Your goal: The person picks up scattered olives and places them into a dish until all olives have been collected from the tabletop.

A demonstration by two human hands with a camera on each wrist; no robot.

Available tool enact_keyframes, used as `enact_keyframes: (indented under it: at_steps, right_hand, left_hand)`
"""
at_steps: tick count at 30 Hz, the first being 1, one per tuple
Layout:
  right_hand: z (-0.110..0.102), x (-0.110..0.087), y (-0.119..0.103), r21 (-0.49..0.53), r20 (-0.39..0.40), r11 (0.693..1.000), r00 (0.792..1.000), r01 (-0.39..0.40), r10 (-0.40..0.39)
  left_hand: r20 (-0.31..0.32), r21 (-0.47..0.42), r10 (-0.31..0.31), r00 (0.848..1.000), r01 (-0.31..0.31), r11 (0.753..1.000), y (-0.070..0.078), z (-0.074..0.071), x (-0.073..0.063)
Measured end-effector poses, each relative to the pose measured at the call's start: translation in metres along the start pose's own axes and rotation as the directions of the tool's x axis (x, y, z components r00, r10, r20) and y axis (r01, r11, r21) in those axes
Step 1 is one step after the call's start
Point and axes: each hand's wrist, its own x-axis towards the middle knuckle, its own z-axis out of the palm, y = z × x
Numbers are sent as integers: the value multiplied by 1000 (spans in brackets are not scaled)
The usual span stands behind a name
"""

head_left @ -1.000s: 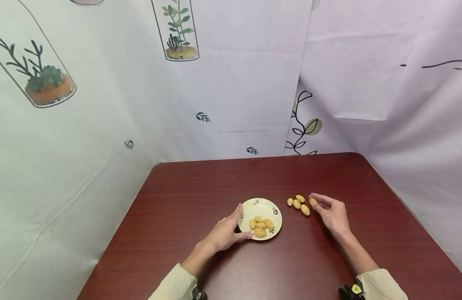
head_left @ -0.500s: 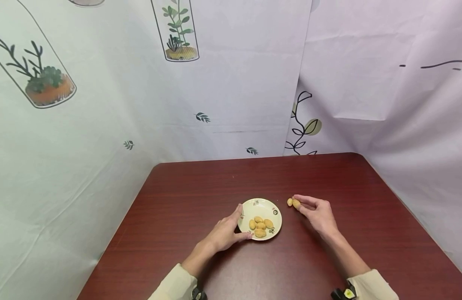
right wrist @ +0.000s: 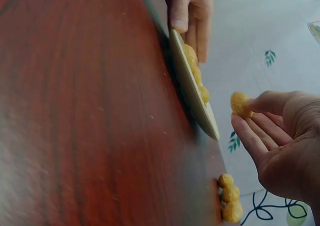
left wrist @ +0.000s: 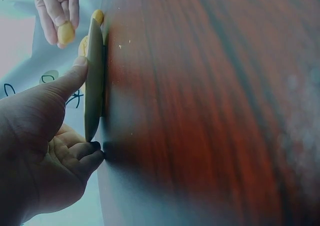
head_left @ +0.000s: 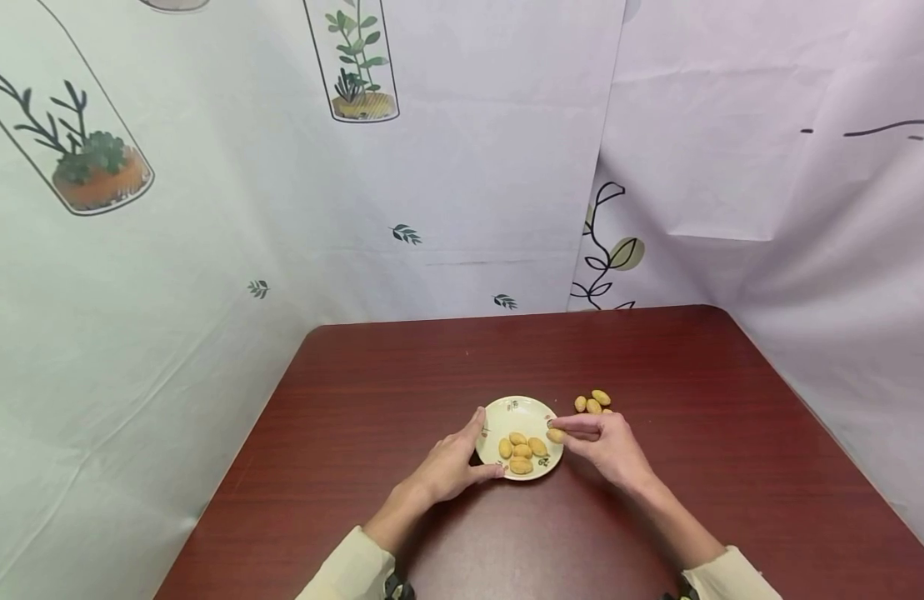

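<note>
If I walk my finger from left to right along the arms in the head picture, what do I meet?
Left sleeve → left hand → plate → pinched yellow piece → right hand → right sleeve.

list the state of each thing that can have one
Plate: face up, flat on the table
Five yellow pieces: lying on the plate
Held yellow piece: raised off the table
Loose yellow pieces: clustered on the table
Left hand: gripping the plate's rim
Right hand: pinching held yellow piece
Cloth backdrop: hanging, creased
</note>
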Motion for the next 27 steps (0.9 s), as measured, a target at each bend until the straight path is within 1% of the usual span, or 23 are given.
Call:
enact_keyframes:
  at_steps: [5,10,14,19,23,27]
  right_hand:
    - [10,-3,4,4,77,999,996,53,-53]
    - [18,-3,3,-14,104,997,992,72,-70]
    - [22,-3,2,-35,88,996,993,85,-82]
    - [27,-3,4,-76,43,995,997,67,-64]
    - [30,-3,7,-107,19,991,997,81,-79]
    - [33,-3,9,-160,-1,982,994,104,-105]
  left_hand:
    - [8,1,-9,1000,9,1000,0,0,0]
    - [7,-3,-8,1000,8,1000,-1,0,0]
    - [5,-5,-5,1000,5,1000,-1,0,1]
    - [3,-9,-1,1000,1,1000,-1,0,0]
    - [4,-8,0,1000,0,1000,-1,0,1]
    - [1,-10,4,1000,-4,1000,-1,-1,0]
